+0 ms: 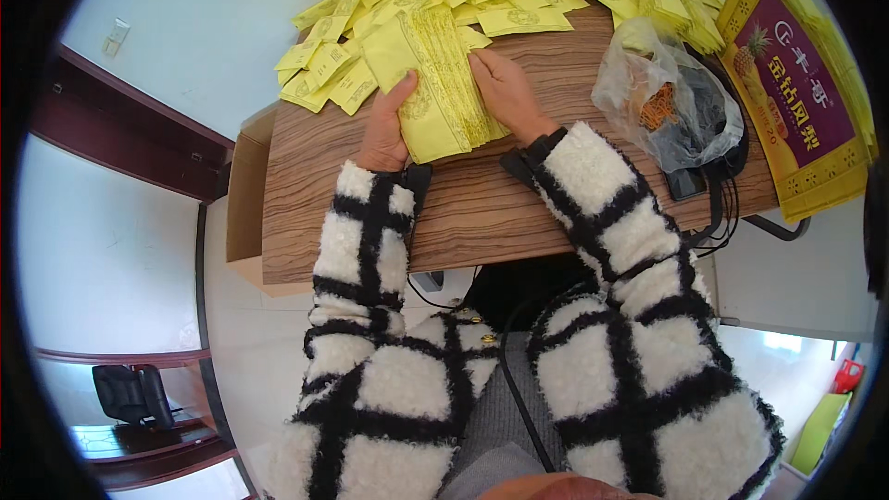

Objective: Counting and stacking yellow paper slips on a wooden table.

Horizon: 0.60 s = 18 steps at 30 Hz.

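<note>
A thick stack of yellow paper packets (429,83) stands between my two hands over the wood-grain table (519,199). My left hand (384,125) closes on its left side, thumb lying on the front packet. Against the fanned right edges rests my right hand (511,97), its fingers partly hidden behind the stack. The front packet bears a faint printed pattern. Behind the stack spreads a large loose heap of similar yellow packets (528,20), some sliding over each other toward the left edge.
At the right lies a clear plastic bag (616,83) with orange rubber bands (658,108). A black phone (686,184) and dark cables sit beside it. A yellow and purple printed bag (796,83) hangs over the right edge. A cardboard box (245,204) stands left of the table.
</note>
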Tool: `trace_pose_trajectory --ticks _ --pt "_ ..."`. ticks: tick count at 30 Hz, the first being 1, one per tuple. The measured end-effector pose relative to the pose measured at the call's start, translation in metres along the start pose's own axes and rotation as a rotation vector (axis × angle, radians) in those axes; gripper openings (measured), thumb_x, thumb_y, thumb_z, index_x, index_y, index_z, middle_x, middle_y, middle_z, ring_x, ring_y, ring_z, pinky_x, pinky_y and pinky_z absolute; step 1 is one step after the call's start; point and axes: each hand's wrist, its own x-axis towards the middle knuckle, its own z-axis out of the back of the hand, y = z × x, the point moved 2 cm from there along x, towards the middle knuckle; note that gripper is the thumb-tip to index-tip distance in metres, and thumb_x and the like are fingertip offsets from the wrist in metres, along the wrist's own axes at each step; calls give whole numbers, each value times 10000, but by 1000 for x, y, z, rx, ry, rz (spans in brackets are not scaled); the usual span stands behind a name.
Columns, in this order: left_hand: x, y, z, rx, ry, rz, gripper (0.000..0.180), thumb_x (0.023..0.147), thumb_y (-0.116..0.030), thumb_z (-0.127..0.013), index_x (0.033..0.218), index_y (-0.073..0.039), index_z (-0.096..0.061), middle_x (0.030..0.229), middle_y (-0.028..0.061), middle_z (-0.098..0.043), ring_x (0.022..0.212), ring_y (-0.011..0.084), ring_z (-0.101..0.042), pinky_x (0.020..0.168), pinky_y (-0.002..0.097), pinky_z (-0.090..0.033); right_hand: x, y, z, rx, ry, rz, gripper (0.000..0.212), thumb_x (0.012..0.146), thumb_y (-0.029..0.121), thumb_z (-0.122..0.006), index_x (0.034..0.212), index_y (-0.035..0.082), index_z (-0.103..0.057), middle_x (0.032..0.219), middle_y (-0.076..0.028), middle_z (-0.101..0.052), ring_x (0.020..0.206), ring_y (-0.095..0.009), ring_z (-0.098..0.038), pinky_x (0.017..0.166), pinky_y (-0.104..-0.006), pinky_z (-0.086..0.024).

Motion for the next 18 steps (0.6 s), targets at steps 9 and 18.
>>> trace_pose_trajectory --ticks 9,18 --pt "-2 2 -3 -11 41 11 456 944 -164 -597 1326 31 -445 1248 160 -586 1090 256 -621 918 366 -538 0 4 2 47 21 -69 270 1008 161 -489 1125 -53 -605 927 -103 -675 829 -138 -595 773 -271 -475" --pt "0 4 -4 18 47 -9 458 950 -168 -591 1336 25 -436 1254 154 -580 1098 249 -616 921 363 -536 -4 13 -1 132 -2 -75 300 995 229 -468 1008 -46 -588 877 -230 -624 808 -360 -604 739 -374 -465"
